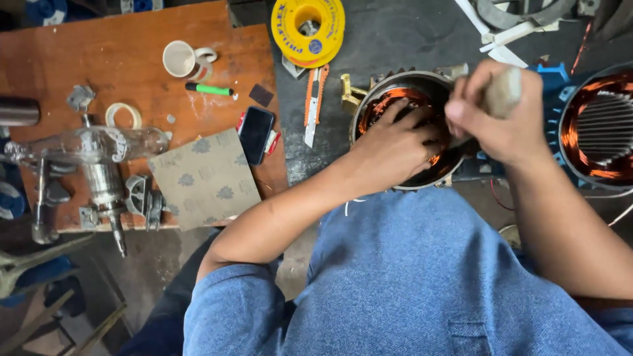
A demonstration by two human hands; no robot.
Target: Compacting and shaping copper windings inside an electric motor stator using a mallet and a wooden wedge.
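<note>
Pressing my left hand (395,142) flat, fingers spread, on the copper windings inside the round motor shell (389,92) before me, I clench my right hand (491,112) around a wooden handle (502,91). Tamping looks underway; next strokes need care for the wire.

left hand (394,146): fingertips reach inside the motor stator (402,128) and hide behind its rim and copper windings; what they touch cannot be told.
right hand (496,113): closed round a pale handle (502,92) that is blurred; the tool's working end is hidden behind the hand.
motor stator: its near rim is covered by both hands and the forearm.
second stator (597,125): cut off by the right edge.
metal cylinder (18,112): cut off by the left edge.
white parts (511,29): cut off by the top edge, kind unclear.
phone (256,134): screen dark, and it partly hides a red object beneath.
</note>
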